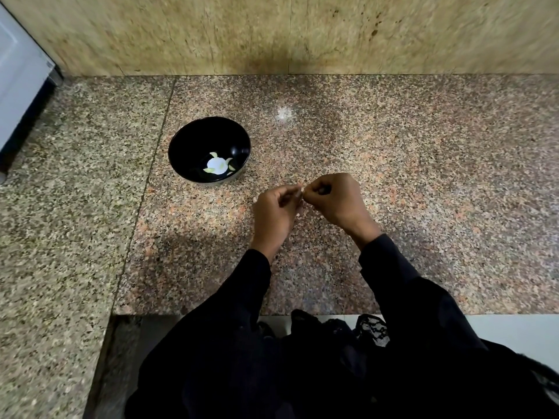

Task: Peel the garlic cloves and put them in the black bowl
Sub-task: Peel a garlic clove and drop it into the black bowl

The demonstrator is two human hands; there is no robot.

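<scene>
A black bowl (193, 143) stands on the granite counter, left of my hands. Pale peeled garlic cloves (213, 154) lie at its bottom around a bright white glare spot. My left hand (273, 211) and my right hand (335, 199) meet fingertip to fingertip above the counter, to the right of the bowl and nearer to me. A small pale garlic clove (300, 189) is pinched between the fingers of both hands, and most of it is hidden. Small pale bits show under my left hand, too blurred to name.
The speckled granite counter (423, 176) runs to a beige stone wall (302, 34) behind. A white appliance (18, 86) stands at the far left. The counter's front edge (484, 314) lies close to my body, with black sleeves over it.
</scene>
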